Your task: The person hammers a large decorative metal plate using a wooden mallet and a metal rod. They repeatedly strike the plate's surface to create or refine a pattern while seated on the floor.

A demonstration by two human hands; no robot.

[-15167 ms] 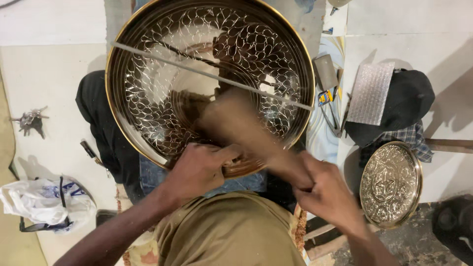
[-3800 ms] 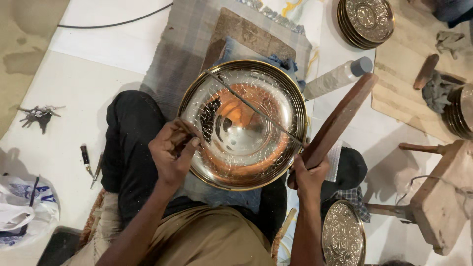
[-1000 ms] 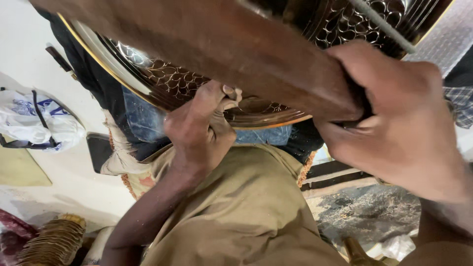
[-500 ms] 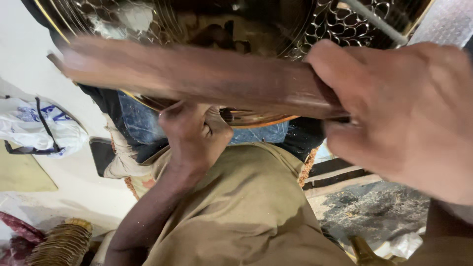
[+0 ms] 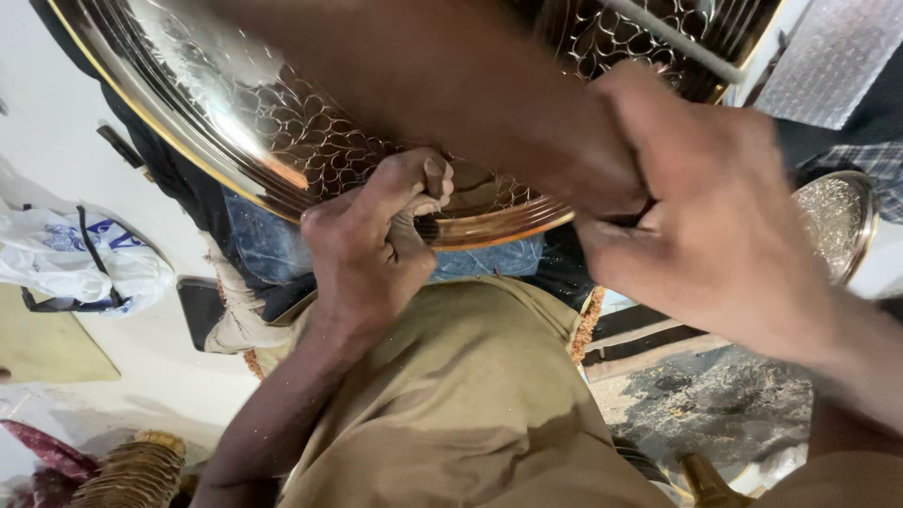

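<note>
A large round brass tray with an engraved scale pattern fills the top of the view, resting over my lap. My left hand is closed around a small tool whose tip presses on the tray near its front rim. My right hand grips a thick wooden mallet, which shows as a blurred brown bar across the tray above my left hand. A thin metal rod lies across the tray at the upper right.
A white plastic bag lies on the pale floor at the left. A smaller engraved brass plate sits at the right edge. Stacked brass rims show at the bottom left. A grey textured sheet is at the top right.
The mallet has swung from lying low over my left hand to higher across the tray. My left hand stays in place on the tool at the rim.
</note>
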